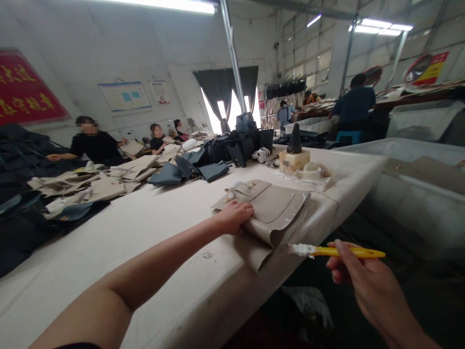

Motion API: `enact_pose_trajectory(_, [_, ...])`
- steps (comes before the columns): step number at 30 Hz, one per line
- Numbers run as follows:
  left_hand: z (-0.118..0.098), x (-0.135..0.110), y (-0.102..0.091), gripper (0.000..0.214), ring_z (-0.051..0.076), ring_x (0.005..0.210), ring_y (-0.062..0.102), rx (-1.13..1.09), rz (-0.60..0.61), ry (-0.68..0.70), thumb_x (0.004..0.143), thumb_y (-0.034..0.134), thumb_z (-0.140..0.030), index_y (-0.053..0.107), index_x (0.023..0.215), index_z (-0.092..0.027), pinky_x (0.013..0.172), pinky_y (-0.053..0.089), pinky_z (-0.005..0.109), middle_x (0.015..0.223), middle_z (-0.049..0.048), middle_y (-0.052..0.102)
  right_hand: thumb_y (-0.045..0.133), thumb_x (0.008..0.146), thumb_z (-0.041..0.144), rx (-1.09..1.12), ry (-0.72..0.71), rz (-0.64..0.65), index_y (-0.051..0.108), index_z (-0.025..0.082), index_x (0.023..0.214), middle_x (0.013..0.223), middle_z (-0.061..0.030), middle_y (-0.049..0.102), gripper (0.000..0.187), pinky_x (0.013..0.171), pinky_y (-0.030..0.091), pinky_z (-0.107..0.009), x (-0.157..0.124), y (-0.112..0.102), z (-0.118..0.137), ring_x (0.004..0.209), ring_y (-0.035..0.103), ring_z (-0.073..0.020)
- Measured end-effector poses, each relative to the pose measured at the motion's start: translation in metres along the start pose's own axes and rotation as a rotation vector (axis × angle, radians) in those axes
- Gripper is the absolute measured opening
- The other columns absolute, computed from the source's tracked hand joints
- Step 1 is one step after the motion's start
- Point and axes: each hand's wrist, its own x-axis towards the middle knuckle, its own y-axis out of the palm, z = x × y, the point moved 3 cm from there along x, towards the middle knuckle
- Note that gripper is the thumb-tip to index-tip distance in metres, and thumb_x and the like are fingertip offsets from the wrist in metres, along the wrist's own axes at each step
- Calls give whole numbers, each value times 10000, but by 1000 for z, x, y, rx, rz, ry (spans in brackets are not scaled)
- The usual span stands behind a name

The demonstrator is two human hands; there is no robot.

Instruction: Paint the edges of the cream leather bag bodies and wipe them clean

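Observation:
A beige bag piece [271, 206] lies near the table's front edge, with gold-coloured fittings and stitched lines on its upper face. My left hand [235, 216] grips its near left side, fingers bent over the top; the thumb is mostly hidden. Layers of the bag stand apart at the near right, and one flap hangs over the edge. My right hand [354, 266] holds a yellow-handled brush [345, 252] beyond the table edge. White paste coats its bristles, which point left, close to the bag's open edge. White smears show on the bag's right side.
Behind the bag stand a dark cone on a yellowish block [296, 162] and a paste-covered container [312, 173]. Dark bag pieces [214, 162] and beige pieces [134, 169] are heaped across the table [152, 232]. White bins [407, 194] stand right; several people sit farther back.

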Motion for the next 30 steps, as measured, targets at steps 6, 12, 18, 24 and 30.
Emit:
enact_pose_trajectory(6, [11,-3,-12,172,238,797,521,-35,-192,-16,640,642,-117,582,772,-211,758,412,324,858,78,573,844,446,626,38,3,-83,657,125,768,587,-20,617,624,366,448,-168,3,-4,9,447,506,-102])
enact_pose_trajectory(12, [25,-8,-39,113,204,748,524,-285,-479,-184,628,746,-230,653,676,-186,733,397,293,737,28,593,865,356,604,95,27,-154,660,139,731,504,-3,580,632,333,418,-158,3,2,32,404,481,-96])
enact_pose_trajectory(18, [37,-46,-31,178,193,699,543,-448,-602,-309,637,769,-344,698,664,-183,697,424,290,656,3,619,866,362,597,117,133,-32,656,121,717,484,-14,568,630,315,399,-163,-13,28,23,381,460,-91])
enact_pose_trajectory(24, [19,-88,-7,88,238,841,590,-661,-688,-416,651,778,-265,726,682,-201,815,436,310,853,67,687,781,490,690,-53,81,111,650,122,755,516,-39,596,641,325,421,-203,-11,36,3,392,491,-123])
enact_pose_trajectory(30, [8,-100,-3,82,214,839,579,-608,-625,-375,699,721,-166,665,651,-200,828,419,301,871,70,668,601,668,767,-428,-154,90,662,156,760,574,-54,640,620,408,480,-244,9,20,15,429,566,-158])
